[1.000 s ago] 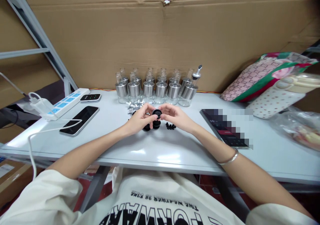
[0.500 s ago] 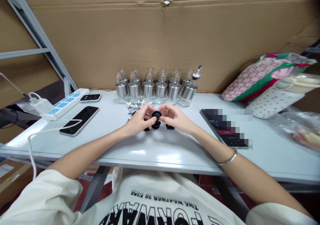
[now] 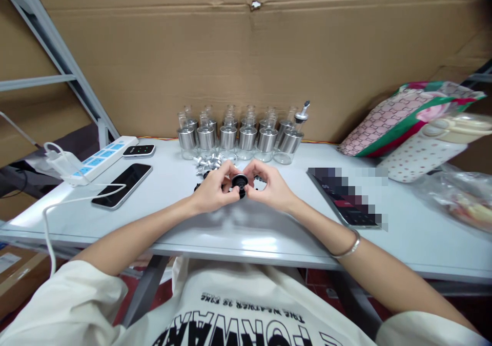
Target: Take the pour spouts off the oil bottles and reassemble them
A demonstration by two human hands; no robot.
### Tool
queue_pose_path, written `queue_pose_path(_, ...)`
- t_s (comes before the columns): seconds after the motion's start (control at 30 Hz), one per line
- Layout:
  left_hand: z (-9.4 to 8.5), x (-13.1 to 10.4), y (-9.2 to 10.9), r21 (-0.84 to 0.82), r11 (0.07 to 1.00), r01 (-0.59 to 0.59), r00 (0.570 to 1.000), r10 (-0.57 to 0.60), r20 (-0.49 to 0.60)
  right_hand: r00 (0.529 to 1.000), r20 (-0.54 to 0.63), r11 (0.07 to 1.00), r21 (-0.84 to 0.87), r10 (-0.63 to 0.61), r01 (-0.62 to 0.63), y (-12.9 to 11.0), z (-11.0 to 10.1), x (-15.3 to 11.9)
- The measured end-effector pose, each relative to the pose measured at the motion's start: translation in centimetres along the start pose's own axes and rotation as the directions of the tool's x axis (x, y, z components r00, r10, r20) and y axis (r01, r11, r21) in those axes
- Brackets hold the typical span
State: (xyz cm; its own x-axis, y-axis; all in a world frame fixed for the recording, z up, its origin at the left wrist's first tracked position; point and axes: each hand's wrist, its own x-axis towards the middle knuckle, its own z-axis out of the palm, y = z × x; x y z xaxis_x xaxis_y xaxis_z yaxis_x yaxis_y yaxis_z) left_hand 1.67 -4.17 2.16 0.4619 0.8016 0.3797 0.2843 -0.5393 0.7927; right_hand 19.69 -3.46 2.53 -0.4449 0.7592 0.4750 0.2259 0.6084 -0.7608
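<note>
Between my left hand (image 3: 216, 188) and my right hand (image 3: 268, 184) is a round black stopper (image 3: 240, 180) with a paler rim. Fingers and thumbs of both hands pinch it from either side, just above the table. Behind my left hand lies a heap of silver pourer spouts (image 3: 209, 162), with some dark parts partly hidden by that hand. More small black parts (image 3: 259, 179) show behind my right hand. Beyond stand rows of glass bottles (image 3: 246, 137) with metal sleeves; the rightmost front bottle (image 3: 290, 140) carries a pourer spout (image 3: 302, 112).
At left on the table (image 3: 184, 233) are a power strip (image 3: 103, 157), a small device (image 3: 139, 151) and a phone (image 3: 123, 186) with a white cable. To the right lie a tablet (image 3: 346, 202), a dotted flask (image 3: 423, 154), a patterned bag (image 3: 395, 123) and a plastic bag (image 3: 461, 192).
Both hands have shifted slightly down towards me, still on the black stopper, which is tipped differently. Dark parts seen below it earlier are now mostly covered.
</note>
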Motion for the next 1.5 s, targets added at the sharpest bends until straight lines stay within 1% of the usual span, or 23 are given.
queue_pose_path(0.27,0.2,-0.1,0.2,-0.006,1.000,-0.028,0.999,0.028,0.019,1.000,-0.012,0.999,-0.041,0.002,-0.003,-0.2,0.1,-0.2)
queue_pose_path(0.43,0.3,-0.1,0.1,0.039,0.999,-0.027,1.000,0.026,0.016,1.000,-0.017,0.997,-0.082,-0.017,0.015,-0.3,0.1,-0.2)
queue_pose_path(0.5,0.3,-0.1,-0.1,0.067,0.997,-0.047,0.999,0.047,-0.006,0.999,-0.017,0.996,-0.080,-0.033,0.032,-0.3,0.1,-0.1)
queue_pose_path(0.57,0.2,-0.1,-0.5,0.086,0.992,-0.093,0.994,0.097,-0.042,0.999,-0.035,0.998,-0.044,-0.039,0.037,-0.1,0.1,0.0)
queue_pose_path(0.7,0.0,-0.1,-1.1,0.106,0.978,-0.181,0.970,0.195,-0.144,0.993,-0.119,0.999,0.022,-0.021,0.024,0.2,0.0,0.1)
queue_pose_path(0.77,-0.1,0.0,-1.2,0.139,0.968,-0.208,0.958,0.230,-0.169,0.991,-0.128,0.999,0.019,-0.025,0.027,0.3,-0.1,0.1)
queue_pose_path(1.03,-0.4,0.3,-1.6,0.225,0.913,-0.340,0.918,0.375,-0.132,0.987,-0.123,0.989,-0.118,-0.099,0.085,0.5,-0.6,0.2)
queue_pose_path(1.2,-0.4,0.4,-1.6,0.231,0.902,-0.366,0.908,0.400,-0.124,0.985,-0.109,0.978,-0.172,-0.135,0.115,0.1,-0.7,0.2)
queue_pose_path(1.37,-0.6,0.4,-1.3,0.303,0.883,-0.358,0.907,0.405,-0.111,0.977,-0.097,0.961,-0.222,-0.191,0.166,0.1,-0.8,0.3)
queue_pose_path(1.5,-0.6,0.4,-1.3,0.311,0.860,-0.404,0.890,0.449,-0.083,0.969,-0.085,0.950,-0.234,-0.233,0.208,0.2,-0.9,0.3)
